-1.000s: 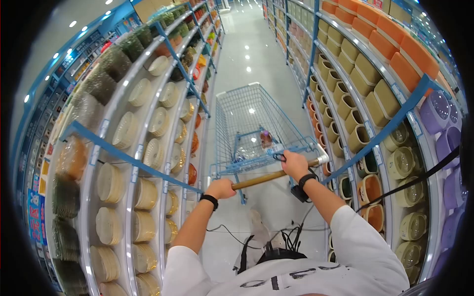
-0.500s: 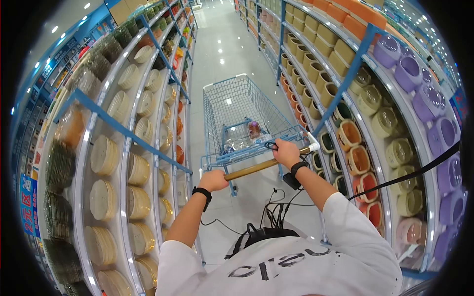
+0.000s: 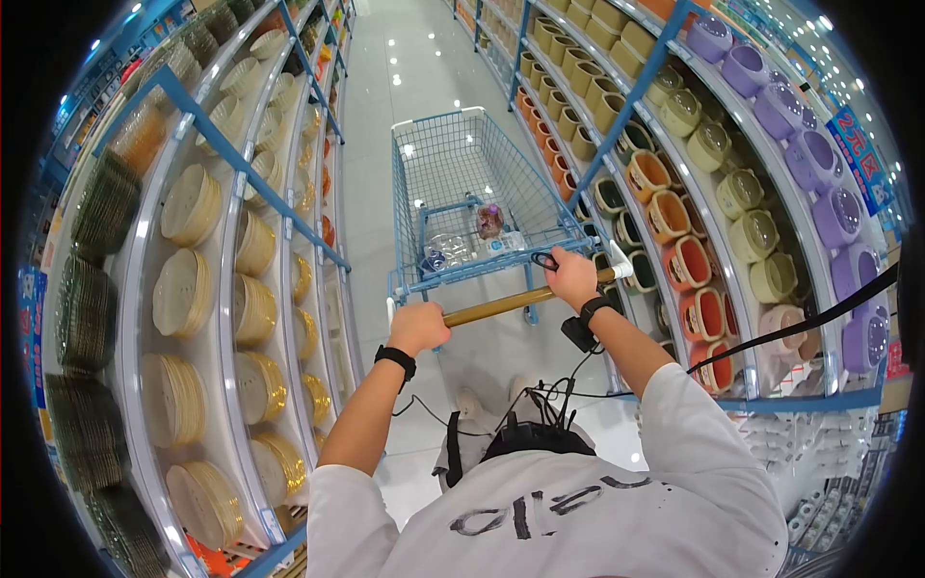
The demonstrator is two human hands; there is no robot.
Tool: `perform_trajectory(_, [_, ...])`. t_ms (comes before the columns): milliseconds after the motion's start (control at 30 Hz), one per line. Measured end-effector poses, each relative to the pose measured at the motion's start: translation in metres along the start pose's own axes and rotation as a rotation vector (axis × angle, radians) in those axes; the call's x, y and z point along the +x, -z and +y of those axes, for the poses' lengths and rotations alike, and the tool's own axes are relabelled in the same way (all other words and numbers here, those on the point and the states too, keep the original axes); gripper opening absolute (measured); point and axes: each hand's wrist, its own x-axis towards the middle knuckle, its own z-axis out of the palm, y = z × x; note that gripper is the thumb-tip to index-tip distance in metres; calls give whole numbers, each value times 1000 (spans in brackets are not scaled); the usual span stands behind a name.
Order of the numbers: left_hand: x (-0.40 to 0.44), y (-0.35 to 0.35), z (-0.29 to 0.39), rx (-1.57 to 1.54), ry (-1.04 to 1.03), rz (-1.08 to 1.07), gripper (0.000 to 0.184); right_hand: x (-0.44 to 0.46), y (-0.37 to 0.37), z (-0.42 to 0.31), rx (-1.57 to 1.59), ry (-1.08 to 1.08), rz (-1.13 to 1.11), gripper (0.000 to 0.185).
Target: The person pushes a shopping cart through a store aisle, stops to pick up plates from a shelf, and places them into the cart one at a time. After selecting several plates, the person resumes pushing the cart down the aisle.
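A blue wire shopping cart [image 3: 487,159] stands before me in a shop aisle. My left hand [image 3: 420,328] is closed around the left end of its gold-brown handle [image 3: 496,306]. Toward the right end, my right hand [image 3: 573,278] grips the same bar, with a small black loop at its thumb. In the cart's near end lie a purple-capped package [image 3: 489,222] and some clear plastic-wrapped items [image 3: 447,252]. A black strap with a small black box [image 3: 579,334] hangs at my right wrist; another black band [image 3: 396,360] circles the left one.
Shelves on the left hold stacked cream plates [image 3: 191,204] and dark green plates [image 3: 90,313]. On the right shelves are purple containers [image 3: 814,161], green lidded pots [image 3: 753,234] and orange containers [image 3: 686,263]. Black cables [image 3: 554,390] dangle at my waist. The tiled aisle floor [image 3: 405,58] runs ahead.
The shelves on both sides have slid back past me as the cart and I advance along the aisle. Both hands stay on the handle. My shoes have come into view below.
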Motion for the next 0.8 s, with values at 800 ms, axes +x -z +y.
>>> perform_trajectory(800, [-282, -146, 120, 11, 64, -43, 26, -320, 73, 24, -22, -50, -47, 19])
